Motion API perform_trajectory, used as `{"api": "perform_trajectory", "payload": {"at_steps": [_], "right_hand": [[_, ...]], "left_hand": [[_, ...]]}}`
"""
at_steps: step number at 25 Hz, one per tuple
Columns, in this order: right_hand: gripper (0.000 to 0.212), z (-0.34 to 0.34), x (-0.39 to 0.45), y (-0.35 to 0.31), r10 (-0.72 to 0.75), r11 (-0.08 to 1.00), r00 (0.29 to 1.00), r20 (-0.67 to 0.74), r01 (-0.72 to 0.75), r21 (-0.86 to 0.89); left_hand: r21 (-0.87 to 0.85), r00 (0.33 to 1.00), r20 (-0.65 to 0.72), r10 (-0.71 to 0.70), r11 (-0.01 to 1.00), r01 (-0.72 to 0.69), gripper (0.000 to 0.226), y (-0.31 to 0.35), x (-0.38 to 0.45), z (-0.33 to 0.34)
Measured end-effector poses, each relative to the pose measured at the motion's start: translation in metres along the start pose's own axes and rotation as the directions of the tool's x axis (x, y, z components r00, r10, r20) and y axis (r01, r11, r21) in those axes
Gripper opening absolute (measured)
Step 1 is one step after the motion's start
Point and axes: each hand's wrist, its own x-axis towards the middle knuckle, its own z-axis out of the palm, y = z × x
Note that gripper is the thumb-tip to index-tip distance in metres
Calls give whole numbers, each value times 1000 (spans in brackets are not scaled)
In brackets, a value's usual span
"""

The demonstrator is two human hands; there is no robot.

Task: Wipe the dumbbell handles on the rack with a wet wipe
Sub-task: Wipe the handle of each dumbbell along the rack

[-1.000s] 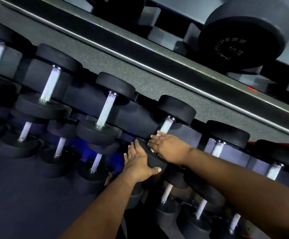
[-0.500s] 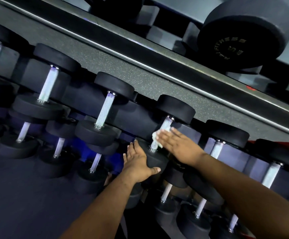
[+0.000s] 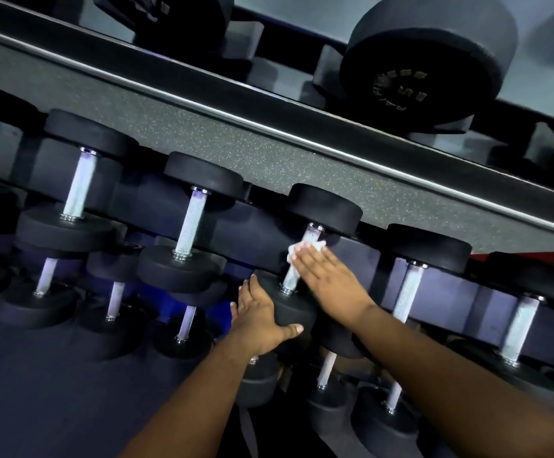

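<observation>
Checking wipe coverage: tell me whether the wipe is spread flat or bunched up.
Bunched up. The wipe shows as a crumpled white wad pressed against the handle under the right hand's straight fingers.

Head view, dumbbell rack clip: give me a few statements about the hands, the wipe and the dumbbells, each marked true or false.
1. The right hand presses a white wet wipe against a dumbbell handle with straight fingers. True.
2. The left hand hangs free of the rack. False: it holds the near black head of that same dumbbell.
3. The handle being wiped is on the middle tier. True.
4. The wipe lies at the handle's lower end, by the near head. False: it sits on the upper part, near the far head.
5. A large dumbbell sits on the tier above. True.
</observation>
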Motion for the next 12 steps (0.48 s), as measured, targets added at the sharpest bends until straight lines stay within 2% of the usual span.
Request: {"api": "perform_trajectory", "payload": {"at_steps": [2, 3, 4, 6, 7, 9, 10, 12], "right_hand": [[55, 7, -16, 3, -153, 984, 988, 3, 153, 93], [53, 6, -18, 10, -158, 980, 987, -18, 159, 124], [53, 6, -15, 12, -89, 982, 995, -53, 97, 162], [57, 7, -6, -1, 200, 921, 976, -82, -159, 357], [57, 3, -3, -17, 350, 814, 936, -42, -281, 508], [63, -7, 0, -52, 546, 515, 832, 99, -426, 744], [67, -14, 0, -66, 597, 365, 782, 176, -461, 809], [77, -19, 1, -80, 636, 141, 702, 321, -515, 845]], "left_hand": [[-2, 1000, 1, 1, 1000, -1, 146, 0, 0, 1], [-2, 1000, -4, 3, 1000, -3, 146, 1, -1, 2], [-2, 1000, -7, 4, 1000, -4, 145, 2, -3, 3], [-7, 1000, 0, 7, 1000, -7, 144, 2, -3, 3], [-9, 1000, 3, 5, 1000, -5, 145, 2, -2, 2], [-9, 1000, 3, 8, 1000, -8, 145, 2, -2, 1], [-11, 1000, -3, 10, 1000, -10, 145, 3, -3, 1], [-29, 1000, -12, 8, 1000, -9, 145, 2, -2, 0]]}}
